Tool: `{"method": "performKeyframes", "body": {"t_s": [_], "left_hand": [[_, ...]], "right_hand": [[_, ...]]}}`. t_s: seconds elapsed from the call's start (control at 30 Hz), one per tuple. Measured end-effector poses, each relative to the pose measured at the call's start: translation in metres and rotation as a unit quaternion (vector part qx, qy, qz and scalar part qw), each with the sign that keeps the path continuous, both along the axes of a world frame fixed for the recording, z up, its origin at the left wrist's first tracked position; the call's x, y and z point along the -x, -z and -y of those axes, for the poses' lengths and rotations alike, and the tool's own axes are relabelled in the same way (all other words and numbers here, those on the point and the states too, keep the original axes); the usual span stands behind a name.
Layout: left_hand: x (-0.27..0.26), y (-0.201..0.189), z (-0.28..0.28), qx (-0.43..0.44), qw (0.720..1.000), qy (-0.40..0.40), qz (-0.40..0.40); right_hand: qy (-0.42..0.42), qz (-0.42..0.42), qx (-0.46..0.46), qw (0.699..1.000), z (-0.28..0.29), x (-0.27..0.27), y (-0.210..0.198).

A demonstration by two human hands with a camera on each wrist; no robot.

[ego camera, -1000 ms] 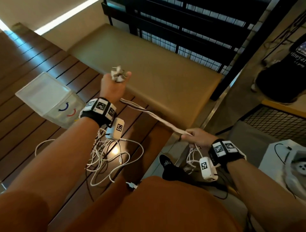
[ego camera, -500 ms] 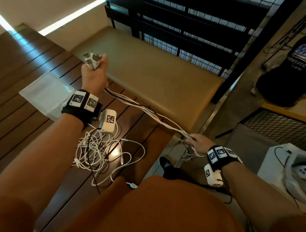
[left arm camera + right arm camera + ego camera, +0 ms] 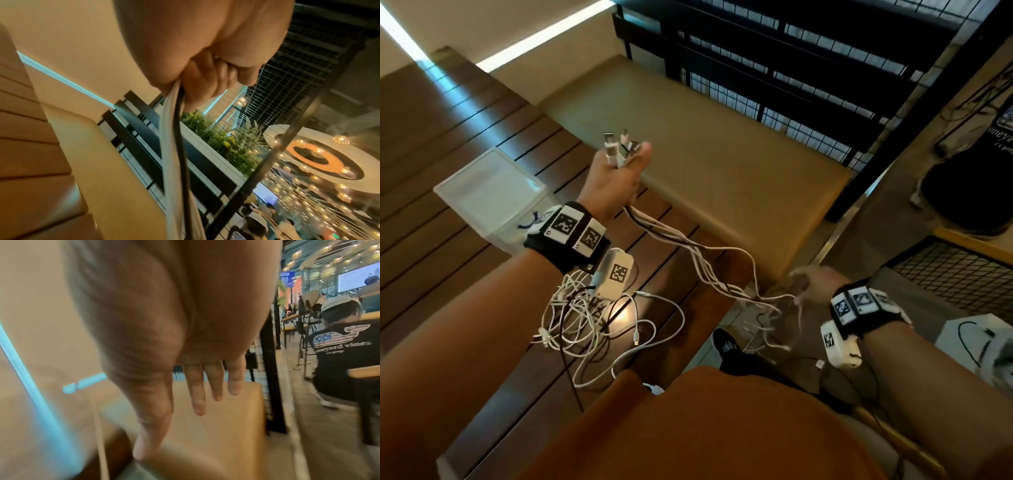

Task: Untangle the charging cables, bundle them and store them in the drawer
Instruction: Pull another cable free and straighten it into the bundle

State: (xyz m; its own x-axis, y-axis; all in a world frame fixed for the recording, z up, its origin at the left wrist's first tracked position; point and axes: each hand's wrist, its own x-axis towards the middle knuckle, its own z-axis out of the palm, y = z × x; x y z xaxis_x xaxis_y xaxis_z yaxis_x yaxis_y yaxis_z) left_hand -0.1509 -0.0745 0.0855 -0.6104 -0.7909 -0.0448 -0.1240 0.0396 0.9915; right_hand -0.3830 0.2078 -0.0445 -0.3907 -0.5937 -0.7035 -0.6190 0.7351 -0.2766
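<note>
Left hand (image 3: 616, 181) raised, fisted round cables (image 3: 674, 240), right hand (image 3: 813, 282) splayed low.

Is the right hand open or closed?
Open. The right hand has straight, spread fingers in the right wrist view, holding nothing. The cables trail loose beside it.

Head view looks steeply down; wrist views sit close, facing outward; all share the tan bench (image 3: 722, 164).
</note>
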Motion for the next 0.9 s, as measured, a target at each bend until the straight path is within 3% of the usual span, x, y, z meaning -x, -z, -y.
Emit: {"method": "performKeyframes", "body": {"t_s": [0.1,0.2,0.27,0.33,0.4,0.5,0.63,0.77,0.9], "left_hand": [[0.006,0.000,-0.026,-0.012,0.995,0.083,0.056],[0.010,0.007,-0.053,0.048,0.980,0.148,0.122],[0.011,0.012,-0.063,0.054,0.980,0.164,0.102],[0.011,0.009,-0.072,0.052,0.982,0.173,0.065],[0.013,0.006,-0.078,0.058,0.983,0.170,0.042],[0.016,0.002,-0.084,0.056,0.984,0.151,0.074],[0.011,0.004,-0.077,0.065,0.983,0.110,0.128],[0.016,-0.003,-0.072,0.072,0.981,0.142,0.112],[0.021,-0.003,-0.067,0.053,0.986,0.119,0.105]], "right_hand": [[0.058,0.038,0.176,0.982,0.036,-0.003,-0.059],[0.071,0.137,0.376,0.914,0.083,-0.034,-0.124],[0.024,0.155,0.442,0.883,0.110,-0.056,-0.154],[-0.045,0.157,0.451,0.878,0.131,-0.075,-0.174],[-0.111,0.161,0.407,0.893,0.147,-0.091,-0.183],[-0.170,0.144,0.373,0.900,0.161,-0.107,-0.181],[-0.175,0.145,0.373,0.900,0.169,-0.114,-0.176],[-0.126,0.156,0.374,0.906,0.176,-0.108,-0.174],[-0.129,0.154,0.373,0.906,0.178,-0.104,-0.174]]}}
